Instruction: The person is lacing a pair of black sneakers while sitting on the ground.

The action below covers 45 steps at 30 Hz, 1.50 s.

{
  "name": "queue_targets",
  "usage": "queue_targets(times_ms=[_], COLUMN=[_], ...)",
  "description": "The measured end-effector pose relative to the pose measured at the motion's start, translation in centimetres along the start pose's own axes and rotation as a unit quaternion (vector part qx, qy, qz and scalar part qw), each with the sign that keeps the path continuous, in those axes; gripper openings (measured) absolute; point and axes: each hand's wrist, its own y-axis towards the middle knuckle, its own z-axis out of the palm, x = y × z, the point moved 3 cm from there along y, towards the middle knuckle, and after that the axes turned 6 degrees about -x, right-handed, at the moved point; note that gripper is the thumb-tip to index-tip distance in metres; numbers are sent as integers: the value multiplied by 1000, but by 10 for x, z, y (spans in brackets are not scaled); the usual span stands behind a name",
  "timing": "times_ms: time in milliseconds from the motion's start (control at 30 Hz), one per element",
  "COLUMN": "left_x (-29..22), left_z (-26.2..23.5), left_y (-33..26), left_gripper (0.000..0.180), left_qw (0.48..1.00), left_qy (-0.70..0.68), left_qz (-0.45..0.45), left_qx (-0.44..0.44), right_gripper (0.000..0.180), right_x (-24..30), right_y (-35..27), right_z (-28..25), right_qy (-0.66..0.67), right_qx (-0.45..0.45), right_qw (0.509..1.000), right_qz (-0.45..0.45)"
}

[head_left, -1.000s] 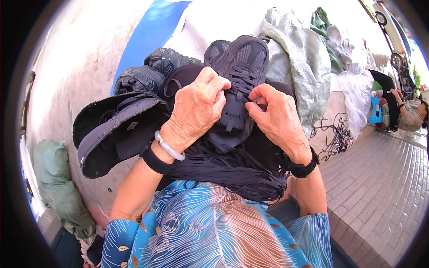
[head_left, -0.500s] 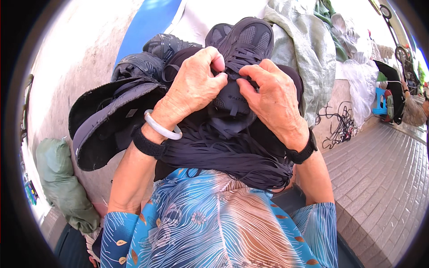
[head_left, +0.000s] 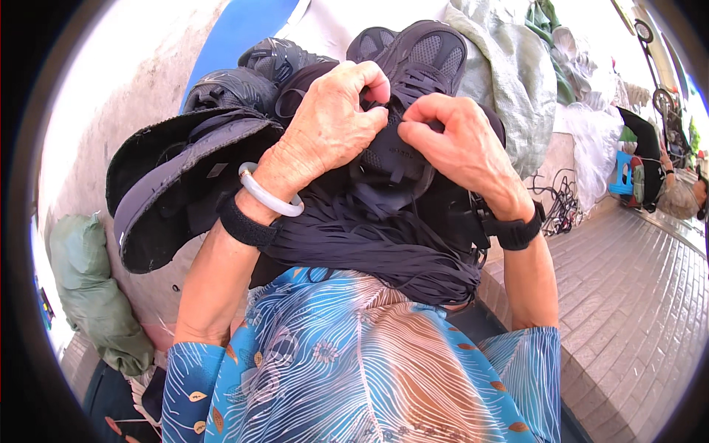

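A dark grey-black sneaker (head_left: 428,55) lies ahead of me, toe pointing away and tongue (head_left: 384,173) toward me. Flat black laces (head_left: 417,85) cross its front. At the left eyelet edge, my left hand (head_left: 332,114) is closed, thumb and forefinger pinching a shoelace that the fingers mostly hide. My right hand (head_left: 465,140) pinches in the same way just right of the tongue; little of the lace shows there. Across my lap, below the shoe, spreads a thick bundle of loose black shoelaces (head_left: 369,244).
To the left are black shoe uppers (head_left: 192,188) with open undersides, and more dark uppers (head_left: 229,92) behind them. A green sack (head_left: 92,273) lies far left. Pale woven sacking (head_left: 509,81), tangled cords (head_left: 557,203) and a blue stool (head_left: 622,173) are right, with another person (head_left: 679,193) beyond.
My hands have moved slightly apart, the right one drawn a little right and down with its fingers closer together. The sneaker sits slightly higher and farther right in view.
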Motion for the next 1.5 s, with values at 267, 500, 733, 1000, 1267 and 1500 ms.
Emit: queue_targets(times_ms=[267, 500, 733, 1000, 1267, 1500], left_x=[-6, -10, -9, -9, -4, 6], left_z=[12, 12, 19, 20, 8, 9], left_y=[2, 6, 13, 13, 15, 6], left_gripper=[20, 15, 9, 12, 16, 20], left_qw=[993, 992, 990, 984, 966, 967], left_qy=[21, 28, 52, 57, -134, -164], left_qz=[115, 120, 124, 168, -131, -120], left_qx=[12, 14, -41, -25, 176, 154], right_gripper=[14, 10, 13, 20, 19, 25], right_x=[2, -4, -10, -12, -17, -35], right_y=[-24, -25, -29, -28, -28, -46], right_z=[-25, -23, -18, -9, -13, -22], right_qy=[40, 60, -88, -126, -96, -58], right_qx=[-20, -30, -202, -285, -278, -178], right_qw=[998, 997, 966, 933, 942, 981], right_qz=[-34, -47, -137, -180, -160, -50])
